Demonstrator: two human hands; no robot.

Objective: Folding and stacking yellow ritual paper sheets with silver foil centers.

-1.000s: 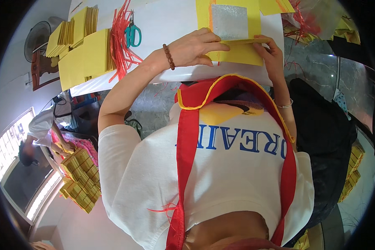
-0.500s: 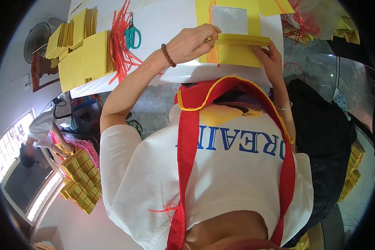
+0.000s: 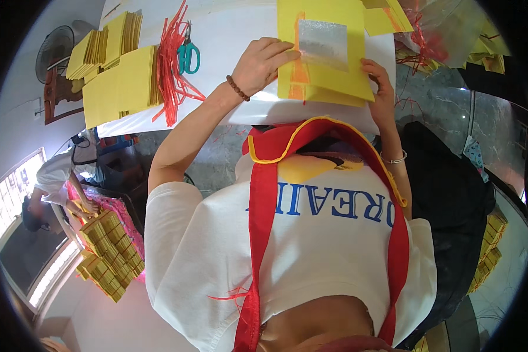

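A stack of yellow paper sheets lies before me at the table's near edge, with a silver patch and an orange band on its top sheet. At its left edge my left hand grips the paper, fingertips over the orange band and thumb out of sight. My right hand holds the right edge, its fingers curled against the side. Left of the hands lie a bundle of red plastic strips and scissors with teal handles.
Folded yellow paper stacks stand at the table's left end. More yellow sheets lie at the far right, beside a clear plastic bag. At the left, another person handles yellow bundles. A fan stands behind.
The folded-up yellow paper has come down flat, uncovering the orange band and silver patch. My left hand has moved left to the paper's edge; my right hand has shifted slightly lower.
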